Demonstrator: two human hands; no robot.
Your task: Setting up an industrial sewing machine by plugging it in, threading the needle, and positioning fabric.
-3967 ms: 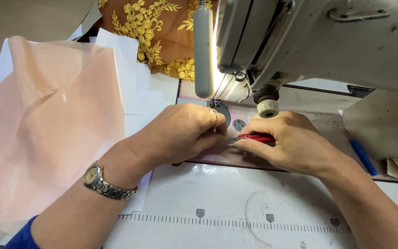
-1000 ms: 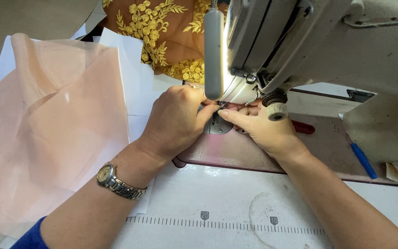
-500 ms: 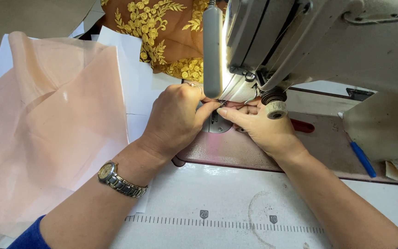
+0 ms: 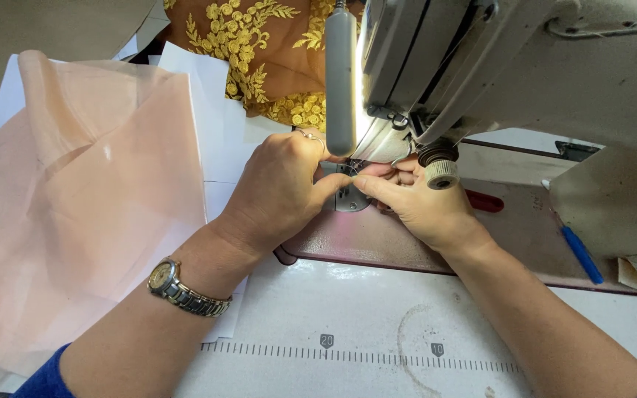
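Both hands meet under the sewing machine (image 4: 481, 66), right at its needle area. The left hand (image 4: 278, 191) has its fingers curled, thumb stretched toward the needle plate (image 4: 349, 199); the right hand (image 4: 422, 206) pinches thumb and forefinger together there, but what they grip is too small to tell. Just right of the machine's knob (image 4: 441, 174) lies a red tool (image 4: 484, 201). Peach fabric (image 4: 75, 199) lies well left of the machine, gold lace (image 4: 259, 51) behind it.

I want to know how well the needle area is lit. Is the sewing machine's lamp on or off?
On. The lamp throws a bright glow onto the sewing machine head beside it and onto the fingertips of both hands below.
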